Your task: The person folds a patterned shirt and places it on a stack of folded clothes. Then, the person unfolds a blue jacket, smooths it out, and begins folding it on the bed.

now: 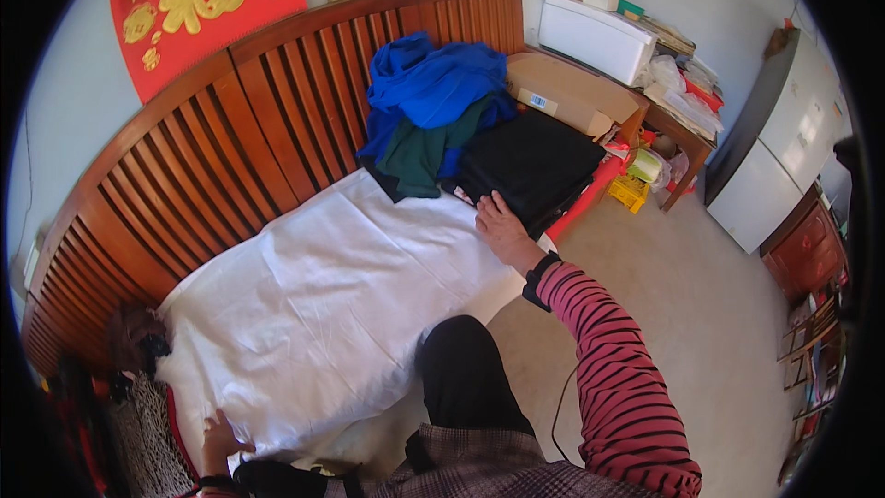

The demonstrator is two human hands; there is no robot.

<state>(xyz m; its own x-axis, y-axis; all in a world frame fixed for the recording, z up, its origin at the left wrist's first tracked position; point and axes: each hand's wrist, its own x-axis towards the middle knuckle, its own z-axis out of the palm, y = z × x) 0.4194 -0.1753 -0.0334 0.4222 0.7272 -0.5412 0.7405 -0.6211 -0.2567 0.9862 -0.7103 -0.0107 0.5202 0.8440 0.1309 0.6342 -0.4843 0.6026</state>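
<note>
A white cloth (pixel 323 286) lies spread with creases over the seat of a long wooden bench (pixel 189 194). At its far right end my right hand (pixel 502 226) rests by the front edge of a pile of folded black clothes (pixel 535 161), fingers stretched out and holding nothing. My left hand (pixel 223 441) lies on the cloth's near left corner with its fingers apart. Beyond the black pile, a heap of blue clothing (pixel 438 83) and a dark green garment (pixel 429 157) leans against the slatted backrest.
A cardboard box (pixel 576 97) stands behind the black pile. Farther right are a wooden table (pixel 678 138) bearing a white foam box (pixel 595 37), a yellow crate (pixel 629 194) and a fridge (pixel 779 148). A patterned grey fabric (pixel 152 429) lies at the bench's left end.
</note>
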